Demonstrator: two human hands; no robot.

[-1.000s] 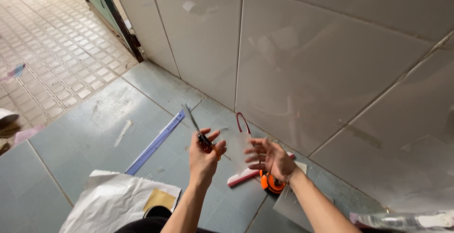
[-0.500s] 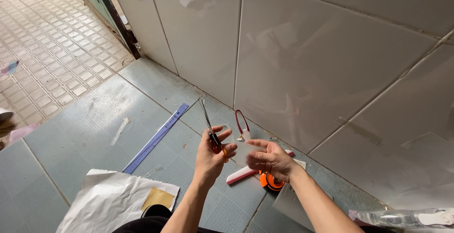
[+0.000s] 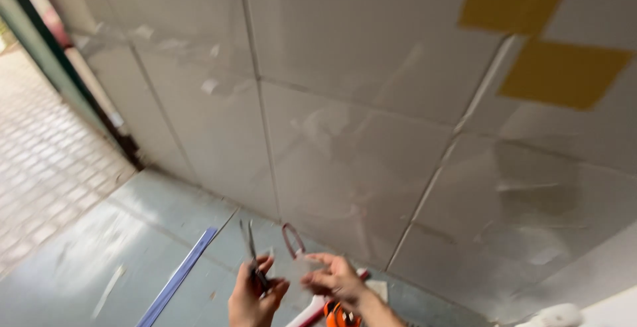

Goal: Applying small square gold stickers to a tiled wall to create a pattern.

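- Head view, left hand (image 3: 255, 295): raised at the lower edge of the picture, fingers closed around the dark handle of a pair of scissors (image 3: 252, 251). The slim metal blades point up and slightly away, toward the wall.
- Head view, right hand (image 3: 335, 277): held just beside the left, palm partly up, fingers loosely spread. Whether it pinches anything is unclear; motion blur hides the fingertips.
- Head view, red loop (image 3: 292, 239): a thin red oval outline between the two hands, set against the foot of the wall. I cannot tell whether it hangs from a hand or rests at the wall.
- Head view, floor (image 3: 86, 261): grey-green tiles. A long blue strip (image 3: 178, 277) lies on it to the left of the hands. An orange object (image 3: 337, 315) and a pink-and-white bar (image 3: 312, 310) lie below the right hand, partly hidden.
- Head view, wall (image 3: 345, 121): large pale glossy tiles with dark joints; two yellow patches (image 3: 554, 68) at upper right.
- Judgement on handling: the scissors are best kept with the blades closed and pointed away from the right hand, which is close by. The grip should stay low on the handle, and the head should be kept steady so the work is in sight.
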